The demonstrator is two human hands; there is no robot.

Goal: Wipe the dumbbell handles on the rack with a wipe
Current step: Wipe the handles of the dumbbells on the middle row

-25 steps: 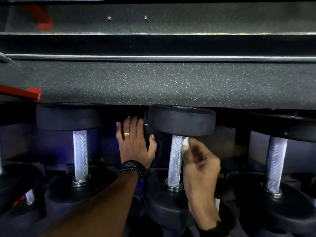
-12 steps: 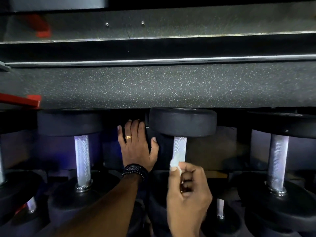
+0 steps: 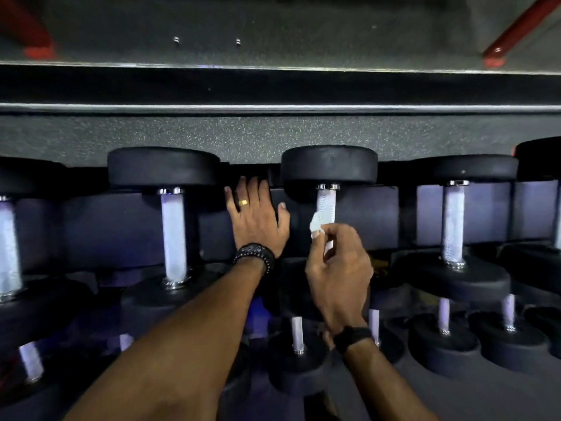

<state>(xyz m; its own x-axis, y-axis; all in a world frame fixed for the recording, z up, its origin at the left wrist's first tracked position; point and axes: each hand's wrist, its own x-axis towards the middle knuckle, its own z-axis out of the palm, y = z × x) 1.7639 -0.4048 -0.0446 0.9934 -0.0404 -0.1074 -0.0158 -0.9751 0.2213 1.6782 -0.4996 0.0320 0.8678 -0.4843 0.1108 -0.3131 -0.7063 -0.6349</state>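
Here, the right hand [image 3: 337,268] pinches a small white wipe [image 3: 315,223] between thumb and fingers, pressing it to the left side of a knurled dumbbell handle [image 3: 326,205] on the rack [image 3: 358,214], roughly at mid-length. The left hand [image 3: 258,218] lies flat with fingers released on the dark rack panel just left of that dumbbell; it wears 1 ring [image 3: 243,202] and, seemingly, a beaded bracelet [image 3: 255,253].

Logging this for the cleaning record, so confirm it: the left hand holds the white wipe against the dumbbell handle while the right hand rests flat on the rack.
Hands are swapped. The head view shows the right hand pinching the white wipe against the dumbbell handle, while the left hand rests flat on the rack.
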